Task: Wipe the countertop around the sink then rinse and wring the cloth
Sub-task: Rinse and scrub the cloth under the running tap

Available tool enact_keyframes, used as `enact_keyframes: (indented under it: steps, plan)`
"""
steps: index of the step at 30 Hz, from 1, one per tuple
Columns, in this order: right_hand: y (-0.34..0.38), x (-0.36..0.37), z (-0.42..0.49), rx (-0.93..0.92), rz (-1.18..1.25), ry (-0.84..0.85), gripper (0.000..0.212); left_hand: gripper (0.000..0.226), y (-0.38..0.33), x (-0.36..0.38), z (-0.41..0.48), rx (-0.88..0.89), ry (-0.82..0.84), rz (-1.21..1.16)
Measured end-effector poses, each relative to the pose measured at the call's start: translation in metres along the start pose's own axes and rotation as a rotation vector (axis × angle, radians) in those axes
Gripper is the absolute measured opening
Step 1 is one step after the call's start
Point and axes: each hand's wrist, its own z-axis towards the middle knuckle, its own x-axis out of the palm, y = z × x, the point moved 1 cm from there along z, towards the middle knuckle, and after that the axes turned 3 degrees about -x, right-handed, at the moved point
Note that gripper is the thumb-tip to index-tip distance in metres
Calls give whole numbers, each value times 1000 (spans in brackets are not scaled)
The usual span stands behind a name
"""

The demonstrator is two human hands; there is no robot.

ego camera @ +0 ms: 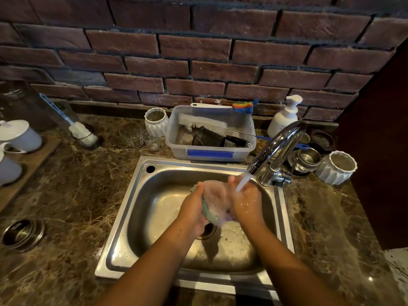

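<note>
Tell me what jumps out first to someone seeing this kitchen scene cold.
Both hands, left hand and right hand, clutch a cloth over the steel sink at center, under water running from the chrome faucet. Behind the sink, a clear plastic tub holds a white bottle brush, against a red brick wall.

A plastic tub (210,138) sits behind the sink (123,217), the faucet (279,146) at its right.

cloth (210,214) pale green | countertop (72,195) brown veined marble | sink (123,217) silver | wall (198,51) red-brown brick
</note>
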Motion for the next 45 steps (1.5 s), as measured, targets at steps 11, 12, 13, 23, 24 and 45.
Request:
enact_keyframes:
  steps: [11, 12, 13, 23, 24, 45]
  plan:
    - [-5, 15, 21, 101, -260, -133, 37, 45, 27, -4, -11, -60, 155, -115]
    - [-6, 11, 29, 118, -351, -93, 38, 44, 25, -5, -12, -53, 173, -78]
    - [-6, 7, 36, 117, -422, -37, 34, 43, 23, -6, -12, -31, 176, -28]
    - [18, 19, -22, -309, -431, -26, 30, 49, 9, 23, -13, -86, 122, -90]
    - [18, 24, -23, -364, -473, -70, 25, 47, 14, 23, -14, -90, 161, -107]
    - [8, 48, -30, -192, -506, 20, 28, 46, 10, 24, -11, -94, 195, -73]
